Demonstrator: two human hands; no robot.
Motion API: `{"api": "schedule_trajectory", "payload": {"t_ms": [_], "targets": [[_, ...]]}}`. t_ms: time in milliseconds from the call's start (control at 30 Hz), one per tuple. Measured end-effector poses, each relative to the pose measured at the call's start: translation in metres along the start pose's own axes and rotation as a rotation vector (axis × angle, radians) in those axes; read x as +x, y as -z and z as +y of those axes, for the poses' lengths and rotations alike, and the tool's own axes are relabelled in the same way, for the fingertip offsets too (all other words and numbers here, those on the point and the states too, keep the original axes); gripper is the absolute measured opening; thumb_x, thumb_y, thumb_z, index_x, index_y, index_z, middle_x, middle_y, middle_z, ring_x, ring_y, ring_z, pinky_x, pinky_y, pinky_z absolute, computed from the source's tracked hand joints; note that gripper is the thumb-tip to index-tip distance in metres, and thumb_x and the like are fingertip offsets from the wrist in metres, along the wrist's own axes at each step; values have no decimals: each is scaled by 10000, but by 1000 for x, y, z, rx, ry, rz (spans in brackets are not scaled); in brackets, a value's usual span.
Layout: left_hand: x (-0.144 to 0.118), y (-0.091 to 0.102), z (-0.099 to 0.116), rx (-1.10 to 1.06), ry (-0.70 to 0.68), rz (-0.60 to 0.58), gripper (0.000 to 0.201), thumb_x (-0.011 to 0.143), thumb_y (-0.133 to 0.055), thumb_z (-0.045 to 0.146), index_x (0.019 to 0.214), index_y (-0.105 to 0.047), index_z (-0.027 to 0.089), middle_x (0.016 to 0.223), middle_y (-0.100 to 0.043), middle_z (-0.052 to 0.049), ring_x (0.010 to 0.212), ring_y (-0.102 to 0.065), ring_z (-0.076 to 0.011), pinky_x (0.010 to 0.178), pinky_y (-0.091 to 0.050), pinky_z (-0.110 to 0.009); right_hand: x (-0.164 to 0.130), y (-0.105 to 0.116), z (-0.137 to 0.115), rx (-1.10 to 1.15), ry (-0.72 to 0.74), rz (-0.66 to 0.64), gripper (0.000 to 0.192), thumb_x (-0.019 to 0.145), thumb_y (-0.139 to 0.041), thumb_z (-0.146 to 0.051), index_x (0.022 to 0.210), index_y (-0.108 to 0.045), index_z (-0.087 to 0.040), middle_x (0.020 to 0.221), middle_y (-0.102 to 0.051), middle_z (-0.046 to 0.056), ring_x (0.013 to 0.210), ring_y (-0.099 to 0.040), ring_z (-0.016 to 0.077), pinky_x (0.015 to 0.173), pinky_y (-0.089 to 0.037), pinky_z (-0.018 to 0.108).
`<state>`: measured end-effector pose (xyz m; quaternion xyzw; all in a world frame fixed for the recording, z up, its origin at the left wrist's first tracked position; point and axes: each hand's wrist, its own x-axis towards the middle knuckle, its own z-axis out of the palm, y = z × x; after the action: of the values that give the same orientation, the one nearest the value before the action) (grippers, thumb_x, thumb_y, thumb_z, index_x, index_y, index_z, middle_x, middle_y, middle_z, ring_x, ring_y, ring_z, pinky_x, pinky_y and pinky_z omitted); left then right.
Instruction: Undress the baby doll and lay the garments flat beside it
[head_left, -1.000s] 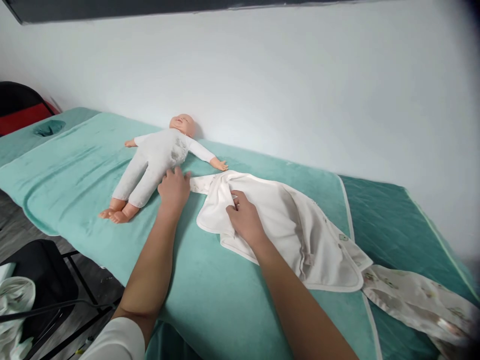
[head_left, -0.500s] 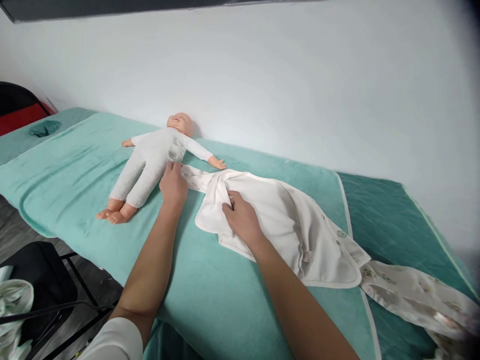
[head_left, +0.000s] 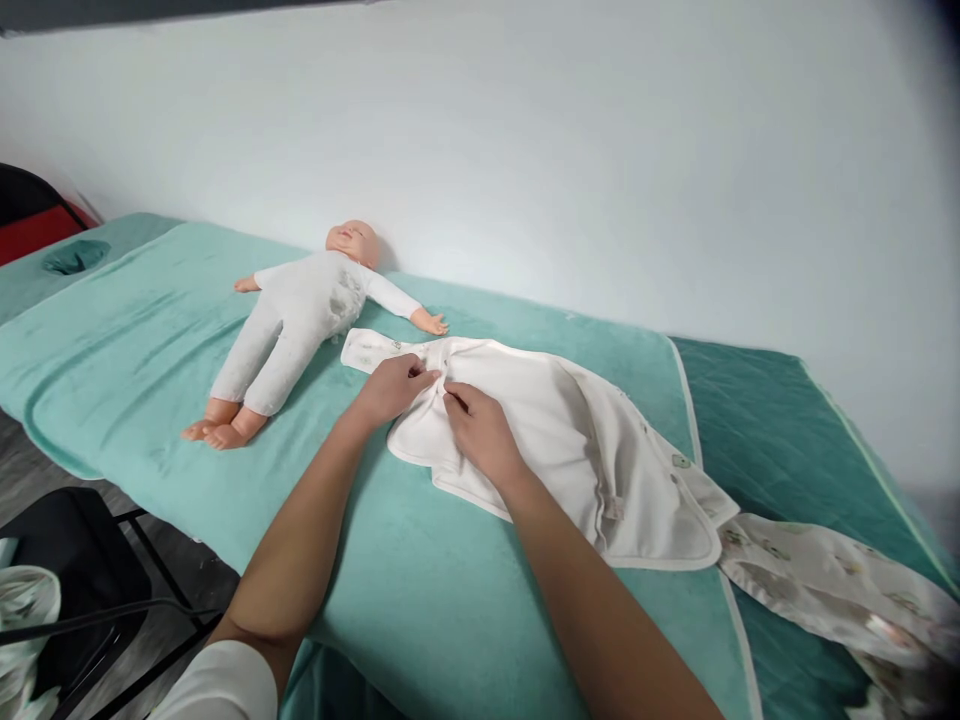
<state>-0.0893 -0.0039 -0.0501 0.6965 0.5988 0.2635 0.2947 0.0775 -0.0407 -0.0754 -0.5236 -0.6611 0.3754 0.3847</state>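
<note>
A white baby top [head_left: 540, 420] with a small print on its sleeves lies spread over the green sheet. My left hand [head_left: 397, 387] pinches its cloth where the left sleeve [head_left: 367, 348] joins the body. Close beside it, my right hand [head_left: 480, 430] is closed on the same gathered fold, fingertips almost meeting those of the left. Up and to the left lies a baby doll [head_left: 300, 300] in a white cloth body, face up with arms spread. One doll hand [head_left: 429, 321] rests just beyond the top's upper edge.
A printed baby garment [head_left: 832, 580] lies at the right on the darker green cover [head_left: 757, 420]. The green-sheeted bed [head_left: 420, 570] runs along a white wall [head_left: 525, 170]. At lower left stands a black chair [head_left: 75, 560] beside a pale bundle [head_left: 26, 610].
My left hand has moved right, from the sleeve's end beside the doll to the sleeve's base near my right hand. The sleeve's end now lies loose. My right hand keeps its grip.
</note>
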Motion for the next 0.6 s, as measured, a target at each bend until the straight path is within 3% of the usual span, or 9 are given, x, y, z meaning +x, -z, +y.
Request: {"api": "schedule_trajectory", "payload": {"t_ms": [133,200,300,433,533,600], "targets": [[-8,2,14,-491,-32,10,344,899,-589,493,764,-518,185,689,-482,40,635,-424,-98,598,-330,-237,0,5,-7,532,-252,-175,292,850,-596,-324,1107,-678,-210,981,-722,38,939,-661,216,910,-506,367],[-13,2,20,-678,-29,-90,330,879,-627,492,808,-541,182,691,-472,44,613,-412,-85,574,-314,-224,0,6,-9,760,-305,-255,363,806,-664,-286,1162,-662,-217,1033,-728,37,960,-670,209,906,-525,355],[-17,2,25,-778,-38,-307,303,841,-691,461,868,-593,175,716,-516,38,607,-439,-77,572,-331,-214,1,3,-8,846,-302,-275,376,743,-729,-228,1117,-689,-221,1060,-737,35,990,-673,216,881,-541,333],[-19,3,26,-714,-114,-463,249,818,-744,356,983,-690,177,970,-654,-28,847,-591,-110,757,-453,-227,6,4,-2,942,-326,-59,305,691,-739,-228,992,-714,-195,980,-751,46,953,-691,241,827,-571,343],[-22,2,31,-708,-159,-656,393,815,-761,321,1188,-692,218,1192,-675,-93,1017,-644,-167,844,-503,-281,11,13,3,1005,-416,183,220,707,-716,-317,888,-694,-195,912,-747,51,899,-705,246,783,-588,350],[-26,1,37,-756,-209,-800,522,819,-764,304,1323,-629,276,1341,-635,-112,1178,-629,-212,899,-524,-319,14,23,7,963,-445,269,253,750,-695,-419,894,-679,-212,959,-748,59,913,-710,251,772,-593,359]]}}
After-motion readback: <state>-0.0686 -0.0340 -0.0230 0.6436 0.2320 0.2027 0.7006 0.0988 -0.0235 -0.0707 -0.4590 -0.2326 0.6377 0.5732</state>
